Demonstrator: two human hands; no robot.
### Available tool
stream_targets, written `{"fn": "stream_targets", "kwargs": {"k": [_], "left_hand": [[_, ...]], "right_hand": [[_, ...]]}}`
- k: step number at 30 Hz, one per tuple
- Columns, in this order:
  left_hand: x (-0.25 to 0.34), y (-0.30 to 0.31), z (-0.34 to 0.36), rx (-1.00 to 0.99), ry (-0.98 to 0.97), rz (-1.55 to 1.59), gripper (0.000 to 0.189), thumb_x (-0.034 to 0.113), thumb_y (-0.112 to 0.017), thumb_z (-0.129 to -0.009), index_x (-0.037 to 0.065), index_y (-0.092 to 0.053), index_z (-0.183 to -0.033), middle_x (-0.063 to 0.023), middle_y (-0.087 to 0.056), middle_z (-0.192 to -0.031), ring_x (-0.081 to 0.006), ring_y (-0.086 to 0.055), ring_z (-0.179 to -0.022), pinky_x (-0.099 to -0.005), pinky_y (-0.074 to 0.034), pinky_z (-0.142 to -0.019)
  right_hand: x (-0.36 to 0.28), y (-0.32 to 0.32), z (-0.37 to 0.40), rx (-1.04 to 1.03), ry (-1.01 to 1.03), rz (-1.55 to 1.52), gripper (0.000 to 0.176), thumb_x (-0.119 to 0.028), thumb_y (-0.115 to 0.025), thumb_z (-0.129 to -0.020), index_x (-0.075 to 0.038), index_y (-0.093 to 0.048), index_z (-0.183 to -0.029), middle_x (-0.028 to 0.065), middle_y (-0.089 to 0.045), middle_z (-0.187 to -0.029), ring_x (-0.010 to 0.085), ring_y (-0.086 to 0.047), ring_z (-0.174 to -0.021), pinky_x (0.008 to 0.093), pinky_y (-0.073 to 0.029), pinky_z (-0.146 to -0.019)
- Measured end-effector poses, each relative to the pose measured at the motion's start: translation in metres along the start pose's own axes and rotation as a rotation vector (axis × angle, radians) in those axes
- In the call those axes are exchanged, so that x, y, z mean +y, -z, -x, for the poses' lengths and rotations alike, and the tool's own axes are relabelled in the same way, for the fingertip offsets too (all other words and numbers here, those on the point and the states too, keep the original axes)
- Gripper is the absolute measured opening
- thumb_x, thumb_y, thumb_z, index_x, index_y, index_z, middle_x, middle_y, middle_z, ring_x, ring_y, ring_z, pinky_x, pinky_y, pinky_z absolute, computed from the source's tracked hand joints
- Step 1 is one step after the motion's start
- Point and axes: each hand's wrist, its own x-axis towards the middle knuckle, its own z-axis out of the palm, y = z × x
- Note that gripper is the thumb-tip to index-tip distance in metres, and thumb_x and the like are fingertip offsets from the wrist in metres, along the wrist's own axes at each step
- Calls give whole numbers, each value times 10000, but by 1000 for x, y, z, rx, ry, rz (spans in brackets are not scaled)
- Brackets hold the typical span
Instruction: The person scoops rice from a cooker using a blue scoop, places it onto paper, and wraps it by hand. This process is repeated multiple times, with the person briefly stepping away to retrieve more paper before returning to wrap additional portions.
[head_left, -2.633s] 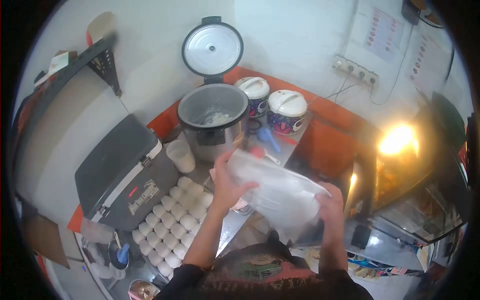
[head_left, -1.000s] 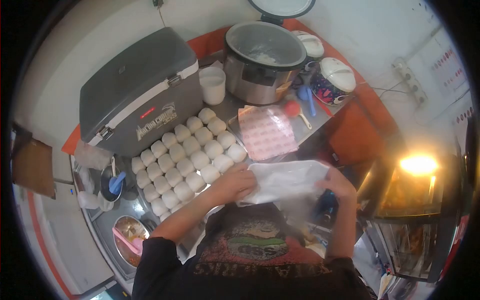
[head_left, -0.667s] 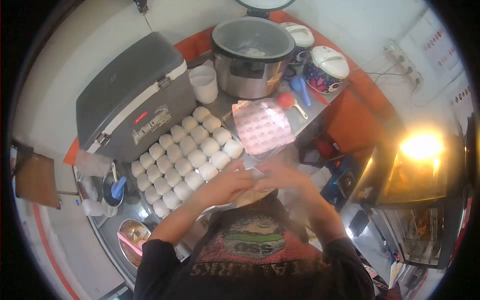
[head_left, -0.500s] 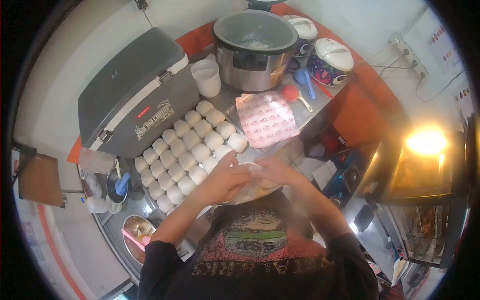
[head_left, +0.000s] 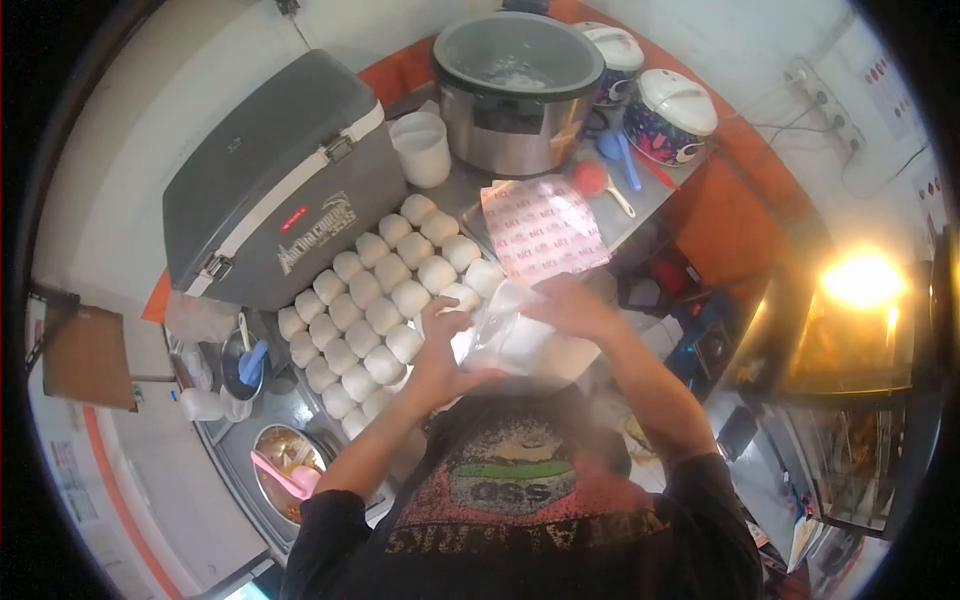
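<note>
A clear plastic bag point(head_left: 500, 325) is stretched between my two hands, close to my chest. My left hand point(head_left: 440, 355) curls round its left side, thumb and fingers spaced apart. At the upper right, my right hand point(head_left: 578, 305) pinches the bag's edge. Under and beside the bag, a pale sheet or surface shows, but glare blurs it. White rounded bundles point(head_left: 383, 313) stand in tight rows just left of my left hand. Pink printed wrapping sheets point(head_left: 545, 232) lie in a stack beyond my right hand.
A grey cooler box point(head_left: 270, 190) stands behind the bundles. Farther back are a large rice cooker point(head_left: 520, 130), a white jug point(head_left: 420, 150) and patterned pots point(head_left: 670, 120). A metal bowl point(head_left: 262, 445) with a pink spoon sits lower left; a lit display cabinet point(head_left: 850, 350) is at right.
My hands have moved apart, the left one leftward and the right one up and rightward. The clear bag is now spread out between them. The view has shifted slightly.
</note>
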Motion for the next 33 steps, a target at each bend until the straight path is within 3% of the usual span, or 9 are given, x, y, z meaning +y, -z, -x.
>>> {"fn": "stream_targets", "kwargs": {"k": [3,6,14,18,20,25,26,30,33], "left_hand": [[-1,-17,16,-94,464,201,577,85,-765,-844,43,-375,-1267,-119,-504,-1115,-172,-573,-977,-300,-508,-854],[3,-26,10,74,442,371,389,43,-665,-909,28,-441,-1228,-76,-583,-993,-117,-586,-854,-261,-504,-797],[-14,-75,14,-194,938,1075,298,18,-555,-873,13,-671,-1148,-55,-652,-971,-99,-601,-805,-248,-510,-701],[-40,-73,28,-541,1040,598,270,74,-601,-844,27,-726,-1079,-89,-711,-943,-151,-641,-823,-289,-517,-751],[-66,-77,52,-600,829,456,223,140,-634,-819,60,-759,-984,-86,-713,-858,-177,-646,-799,-314,-511,-756],[-63,-72,67,-394,7,-66,192,229,-639,-806,83,-758,-839,-100,-681,-861,-264,-629,-771,-401,-507,-769],[-75,-75,61,-724,74,246,175,154,-614,-849,47,-729,-928,-139,-642,-1052,-310,-602,-915,-369,-475,-874],[-108,-102,46,-1265,83,298,261,208,-553,-914,-9,-647,-1025,-138,-635,-929,-274,-602,-846,-375,-477,-805],[-79,-109,31,-1379,559,429,247,239,-527,-933,36,-667,-946,-36,-622,-801,-179,-559,-729,-335,-441,-696]], "right_hand": [[-4,13,-1,73,-61,35,400,-358,-708,-808,17,-722,-944,222,-690,-836,351,-668,-772,429,-507,-732],[24,27,-16,128,9,199,371,-314,-702,-807,11,-719,-986,221,-699,-912,353,-671,-811,421,-520,-749],[103,21,-60,-513,-134,434,643,-281,-809,-643,-49,-592,-1202,164,-663,-1128,279,-630,-1040,387,-505,-858],[139,-92,13,-323,31,-81,222,-166,-690,-806,-82,-687,-1011,114,-658,-1057,266,-609,-1030,384,-467,-911],[131,-122,52,-393,-268,-604,186,-163,-652,-890,-28,-700,-1008,76,-697,-975,139,-620,-914,294,-467,-872],[136,-138,95,-436,-104,-604,300,-215,-584,-949,27,-677,-1100,109,-697,-1094,176,-627,-1002,294,-457,-927],[138,-138,97,-452,-76,-646,306,-217,-576,-953,33,-673,-1100,114,-696,-1096,188,-629,-1004,299,-458,-930],[134,-136,101,-524,-154,-643,340,-238,-520,-975,48,-656,-1099,138,-690,-1072,214,-626,-1002,315,-455,-921],[124,-125,99,-584,-157,-551,359,-251,-491,-985,42,-657,-1109,143,-689,-1063,213,-623,-1000,317,-448,-920]]}}
